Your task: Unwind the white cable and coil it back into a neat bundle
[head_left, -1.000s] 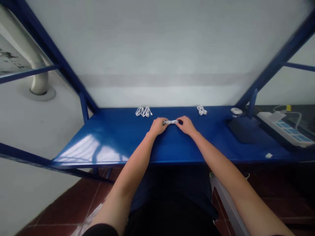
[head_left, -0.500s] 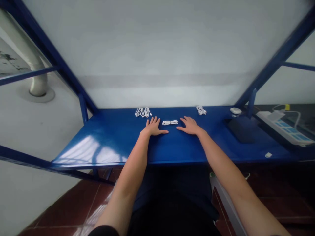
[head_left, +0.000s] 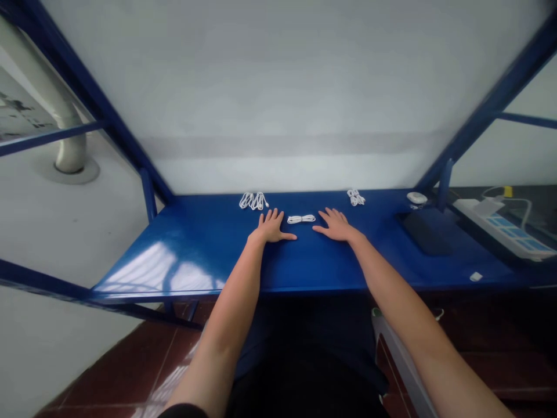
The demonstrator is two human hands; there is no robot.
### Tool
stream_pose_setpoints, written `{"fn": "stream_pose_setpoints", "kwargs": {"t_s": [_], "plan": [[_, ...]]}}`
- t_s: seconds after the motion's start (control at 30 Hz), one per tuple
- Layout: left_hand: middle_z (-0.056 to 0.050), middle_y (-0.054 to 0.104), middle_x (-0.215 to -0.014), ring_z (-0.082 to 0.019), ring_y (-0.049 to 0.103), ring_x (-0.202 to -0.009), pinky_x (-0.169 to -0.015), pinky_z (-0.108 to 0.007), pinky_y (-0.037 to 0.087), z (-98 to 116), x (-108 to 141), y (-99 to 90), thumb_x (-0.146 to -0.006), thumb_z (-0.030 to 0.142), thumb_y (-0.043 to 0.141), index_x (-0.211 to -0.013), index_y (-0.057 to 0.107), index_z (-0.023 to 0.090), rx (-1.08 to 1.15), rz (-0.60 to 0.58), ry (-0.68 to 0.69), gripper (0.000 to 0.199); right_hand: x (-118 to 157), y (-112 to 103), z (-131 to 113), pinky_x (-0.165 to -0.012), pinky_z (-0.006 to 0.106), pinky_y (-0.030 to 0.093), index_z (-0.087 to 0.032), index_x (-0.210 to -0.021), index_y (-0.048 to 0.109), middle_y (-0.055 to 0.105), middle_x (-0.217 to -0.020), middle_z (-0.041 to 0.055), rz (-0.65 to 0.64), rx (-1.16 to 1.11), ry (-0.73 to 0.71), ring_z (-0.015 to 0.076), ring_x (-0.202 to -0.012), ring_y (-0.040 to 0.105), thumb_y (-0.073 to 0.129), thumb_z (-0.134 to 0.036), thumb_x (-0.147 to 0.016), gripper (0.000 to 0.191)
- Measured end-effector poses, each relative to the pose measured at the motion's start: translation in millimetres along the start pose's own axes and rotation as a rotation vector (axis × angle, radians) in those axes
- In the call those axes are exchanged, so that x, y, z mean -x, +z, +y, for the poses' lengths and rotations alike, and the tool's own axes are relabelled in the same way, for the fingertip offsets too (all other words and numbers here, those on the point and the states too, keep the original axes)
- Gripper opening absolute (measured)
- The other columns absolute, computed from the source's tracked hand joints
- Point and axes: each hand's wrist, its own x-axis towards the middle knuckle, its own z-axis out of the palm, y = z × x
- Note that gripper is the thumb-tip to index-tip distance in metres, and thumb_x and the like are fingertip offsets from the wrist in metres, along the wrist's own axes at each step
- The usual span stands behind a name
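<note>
A bundled white cable (head_left: 301,219), tied at its middle, lies on the blue tabletop (head_left: 200,249) between my two hands. To its left my left hand (head_left: 272,227) rests flat on the surface with fingers spread. My right hand (head_left: 334,225) lies on the other side, fingers apart too, holding nothing. Neither hand touches the cable. Behind my left hand lie coiled white cables (head_left: 254,201) side by side near the back edge. Another folded white cable bundle (head_left: 355,197) sits beyond my right hand.
Right of my hands are a dark flat tablet-like slab (head_left: 422,232), a round white object (head_left: 416,198) and a small white piece (head_left: 476,277). A power strip (head_left: 507,229) with a plugged-in cord is at far right. Blue frame bars (head_left: 148,194) rise at both sides.
Both hands and the cables hold their places on the table. The whole view has shifted very slightly.
</note>
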Motion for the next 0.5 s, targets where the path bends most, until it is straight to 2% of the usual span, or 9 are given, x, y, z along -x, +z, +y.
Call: {"fn": "stream_pose_setpoints", "kwargs": {"t_s": [0.5], "plan": [[-0.016, -0.001, -0.160, -0.034, -0.006, -0.147, -0.117, -0.053, 0.001, 1.9, 0.5, 1.6, -0.065, 0.085, 0.049, -0.155, 0.012, 0.014, 0.001, 0.001, -0.009, 0.120, 3.0, -0.9, -2.5, -0.118, 0.052, 0.008, -0.021, -0.154, 0.020, 0.009, -0.162, 0.0103, -0.014, 0.014, 0.002, 0.0351, -0.147, 0.003, 0.027, -0.081, -0.082, 0.094]]}}
